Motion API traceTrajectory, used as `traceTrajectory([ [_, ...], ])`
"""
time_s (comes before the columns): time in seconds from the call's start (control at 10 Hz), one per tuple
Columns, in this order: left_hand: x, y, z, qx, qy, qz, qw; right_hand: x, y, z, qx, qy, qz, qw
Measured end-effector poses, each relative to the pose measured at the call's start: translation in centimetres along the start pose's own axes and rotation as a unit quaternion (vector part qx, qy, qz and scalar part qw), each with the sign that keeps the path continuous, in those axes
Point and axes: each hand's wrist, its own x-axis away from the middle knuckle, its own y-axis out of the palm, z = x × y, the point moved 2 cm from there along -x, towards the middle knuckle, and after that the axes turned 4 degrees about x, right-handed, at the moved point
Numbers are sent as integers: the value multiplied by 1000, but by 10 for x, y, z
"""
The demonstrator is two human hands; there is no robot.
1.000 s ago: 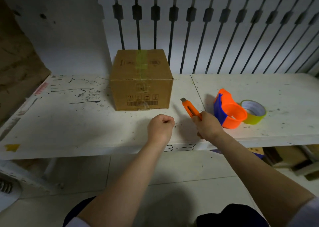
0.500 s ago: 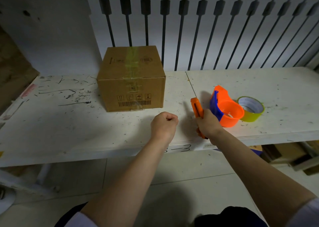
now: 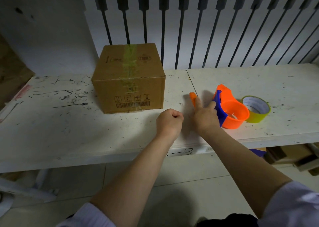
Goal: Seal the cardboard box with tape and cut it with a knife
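Note:
A cardboard box (image 3: 110, 88) stands on the white table (image 3: 69, 126), closed, with a strip of yellow-green tape running over its top and down its front. An orange utility knife (image 3: 192, 95) lies flat on the table right of the box, mostly hidden under my right hand (image 3: 204, 116). That hand rests over the knife with its fingers stretched out and apart, one along the knife and one touching the blue part of the tape dispenser. My left hand (image 3: 170, 121) is a closed fist on the table in front of the box, holding nothing.
An orange and blue tape dispenser (image 3: 232, 111) sits just right of my right hand, with a yellow tape roll (image 3: 257, 110) beside it. A railing of dark bars (image 3: 203, 36) runs behind the table. Cardboard and boxes lie under the table at the right.
My right hand has lowered the orange knife from a raised grip down flat onto the table and spread its fingers. My left fist has stayed in place.

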Motion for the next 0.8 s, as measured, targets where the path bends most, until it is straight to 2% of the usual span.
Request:
traceTrajectory([
  [0.2, -10, 0, -3, -2, -5, 1, 1000, -3, 4, 3, 112, -13, -12, 994],
  [0.4, -8, -8, -5, 5, -8, 3, 1000, -1, 1, 1, 142, -29, -10, 989],
  [0.6, -1, -27, -2, 1, -2, 11, 1000, 11, -14, -11, 127, -34, 12, 991],
  [0.8, 12, -53, 9, 10, 4, 34, 999, 29, -37, -36, 16, -110, -2, 994],
])
